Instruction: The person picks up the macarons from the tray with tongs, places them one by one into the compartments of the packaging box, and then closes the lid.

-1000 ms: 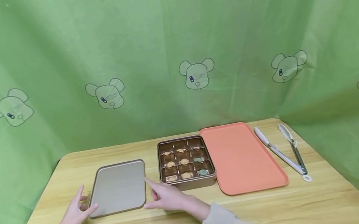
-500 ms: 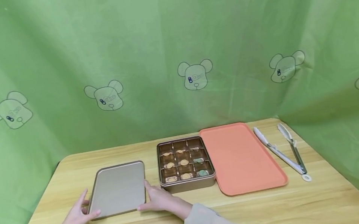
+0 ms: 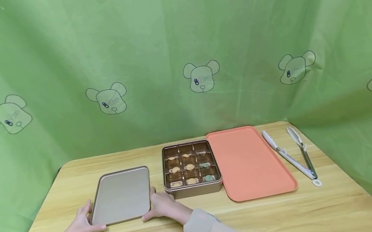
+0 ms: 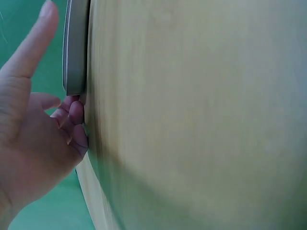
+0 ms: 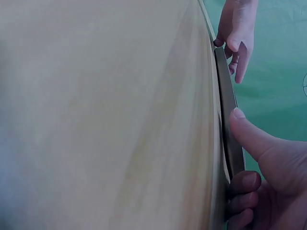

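Observation:
A flat bronze-grey tin lid (image 3: 120,197) lies on the left part of the table, matching the open tin in colour. At its left front corner, my left hand (image 3: 79,225) has curled fingers against the side, with the thumb stretched along the front. My right hand (image 3: 164,205) grips the right front corner. In the right wrist view its thumb (image 5: 252,136) lies on the lid's front rim (image 5: 230,120), the fingers bent at the side. The left wrist view shows my left fingers (image 4: 74,115) tucked close to the lid's edge (image 4: 76,52), the thumb standing away.
Right of the lid stands the open square tin (image 3: 194,190), its brown divided insert holding small tan and green pieces. An orange tray (image 3: 248,162) lies beside it, then opened tongs (image 3: 294,160) near the right edge of the wooden table (image 3: 291,216). Green curtains (image 3: 147,38) surround the table.
My right hand has moved left and closed in on the lid's right front corner. My left hand has drawn in at the opposite corner, fingers now at the side. The lid looks about the same.

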The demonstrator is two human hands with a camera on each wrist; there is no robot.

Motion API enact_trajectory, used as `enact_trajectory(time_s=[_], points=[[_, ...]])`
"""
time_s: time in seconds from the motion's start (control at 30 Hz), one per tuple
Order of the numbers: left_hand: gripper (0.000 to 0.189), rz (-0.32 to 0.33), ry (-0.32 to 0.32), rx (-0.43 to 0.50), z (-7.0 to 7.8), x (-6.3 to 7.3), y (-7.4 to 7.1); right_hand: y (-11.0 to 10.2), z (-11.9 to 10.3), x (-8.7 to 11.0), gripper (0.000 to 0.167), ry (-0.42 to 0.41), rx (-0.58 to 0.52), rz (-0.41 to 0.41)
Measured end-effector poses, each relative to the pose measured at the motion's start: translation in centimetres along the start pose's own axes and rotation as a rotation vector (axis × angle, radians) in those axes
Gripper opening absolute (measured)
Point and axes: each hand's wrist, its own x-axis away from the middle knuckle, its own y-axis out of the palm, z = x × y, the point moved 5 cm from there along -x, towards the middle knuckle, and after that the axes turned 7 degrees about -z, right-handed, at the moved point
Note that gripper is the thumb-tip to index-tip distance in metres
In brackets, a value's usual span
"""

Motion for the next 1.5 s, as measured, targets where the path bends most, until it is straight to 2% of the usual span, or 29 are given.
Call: enact_trajectory(time_s=[0.23,0.57,0.73,0.87,0.97,1.13,1.2,1.5], points=[[0.107,0.022,0.004,-0.078,0.3,-0.5,0.1,-0.1,0.0,-0.3,0.104,-0.004,0.017,0.011],[0.103,0.095,0.007,-0.067,0.3,0.0,0.5,0.3,0.1,-0.2,0.103,-0.019,-0.029,0.002],[0.103,0.090,-0.001,-0.046,0.5,0.1,0.8,0.3,0.3,0.0,0.103,-0.039,-0.060,0.002],[0.103,0.073,-0.007,0.008,0.6,0.2,0.9,0.4,0.5,0.0,0.104,-0.059,-0.117,-0.004],[0.103,0.077,-0.005,0.044,0.8,0.3,0.7,0.4,0.7,0.0,0.104,-0.083,-0.205,-0.017],[0.100,0.111,0.011,0.065,1.2,0.4,0.6,0.4,1.3,0.1,0.102,-0.131,-0.492,-0.055],[0.100,0.131,0.026,0.072,1.5,0.5,0.5,0.3,1.5,0.2,0.102,-0.153,-0.563,-0.059],[0.100,0.170,0.114,0.092,3.7,1.0,-0.9,-0.7,1.3,0.8,0.102,-0.207,-0.658,-0.033]])
